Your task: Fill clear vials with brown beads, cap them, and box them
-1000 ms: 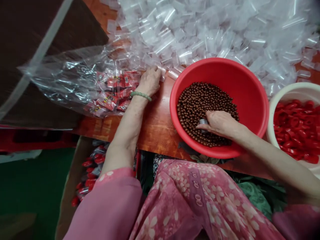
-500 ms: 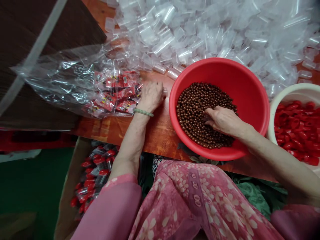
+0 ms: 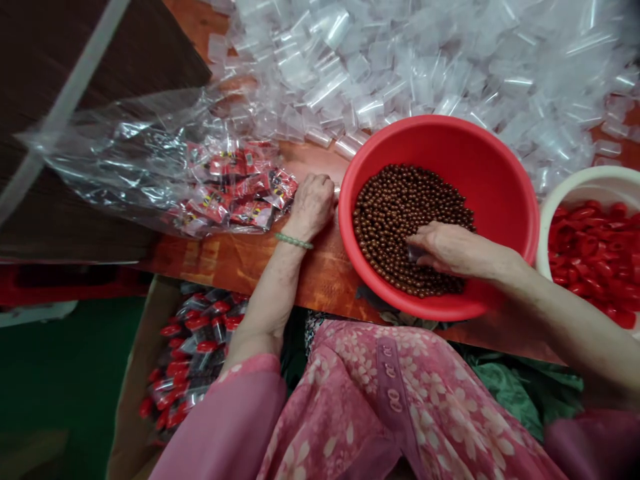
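My right hand [image 3: 447, 248] is inside the red bowl [image 3: 505, 193], its fingers closed around a small clear plastic container [image 3: 414, 253] pushed in among the shiny brown balls [image 3: 395, 213]. Most of that container is hidden by the fingers and balls. To the left of the bowl, my left hand [image 3: 314, 203], with a green bead bracelet [image 3: 294, 241] at the wrist, rests closed on the table. A bit of clear plastic [image 3: 337, 192] shows at its fingertips, seemingly another container. Beside this hand lie small red printed packets [image 3: 253, 187] in a clear plastic bag [image 3: 135, 160].
Clear plastic containers [image 3: 400, 67] lie heaped across the back of the table [image 3: 210, 260]. At the right stands a white tub [image 3: 550, 207] of red caps [image 3: 595, 260]. Below the table edge, a cardboard box [image 3: 131, 380] holds red-capped containers [image 3: 197, 333]. A dark box [image 3: 100, 220] stands left.
My left hand has shifted slightly toward me and to the right, away from the packets, uncovering one more of them. My right hand has tilted a little within the balls, and the container in it shows more.
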`<state>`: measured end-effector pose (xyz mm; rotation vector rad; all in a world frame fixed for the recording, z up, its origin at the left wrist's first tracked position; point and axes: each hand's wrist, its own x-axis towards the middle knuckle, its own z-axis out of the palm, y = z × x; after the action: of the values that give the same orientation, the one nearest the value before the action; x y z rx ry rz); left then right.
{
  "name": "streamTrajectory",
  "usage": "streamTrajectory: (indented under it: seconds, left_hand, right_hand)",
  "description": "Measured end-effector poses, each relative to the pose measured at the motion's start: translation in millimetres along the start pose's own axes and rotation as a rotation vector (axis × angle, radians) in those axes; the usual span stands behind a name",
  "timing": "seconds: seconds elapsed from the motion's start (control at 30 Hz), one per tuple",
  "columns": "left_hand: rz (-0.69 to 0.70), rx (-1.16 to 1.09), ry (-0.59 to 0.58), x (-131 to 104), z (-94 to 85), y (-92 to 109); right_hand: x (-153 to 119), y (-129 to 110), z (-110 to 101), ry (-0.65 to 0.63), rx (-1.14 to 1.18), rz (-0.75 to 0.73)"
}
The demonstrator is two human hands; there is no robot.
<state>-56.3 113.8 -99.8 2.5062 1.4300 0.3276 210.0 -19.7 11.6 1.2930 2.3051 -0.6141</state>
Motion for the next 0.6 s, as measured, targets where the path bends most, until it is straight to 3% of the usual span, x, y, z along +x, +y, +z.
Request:
streamTrajectory:
  seconds: [0.1, 0.2, 0.37, 0.5, 0.6]
  left_hand:
    - [0.061, -0.082, 0.126, 6, 17.8, -12]
    - [0.089, -0.142, 0.203, 13, 30.5, -22]
    - [0.088, -0.212, 0.241, 22, 45.1, -29]
    - [0.075, -0.262, 0.296, 26, 54.3, -35]
    - [0.061, -0.308, 0.347, 27, 57.4, -40]
  right_hand:
    - [7, 20, -2, 0.072, -0.106, 0.103]
    - [21, 25, -1, 0.077, -0.123, 0.140]
    - [48, 3, 6, 0.116, 0.137, 0.000]
    - [55, -4, 12, 0.163, 0.242, -0.012]
    - [52, -1, 14, 0.286, 0.454, -0.064]
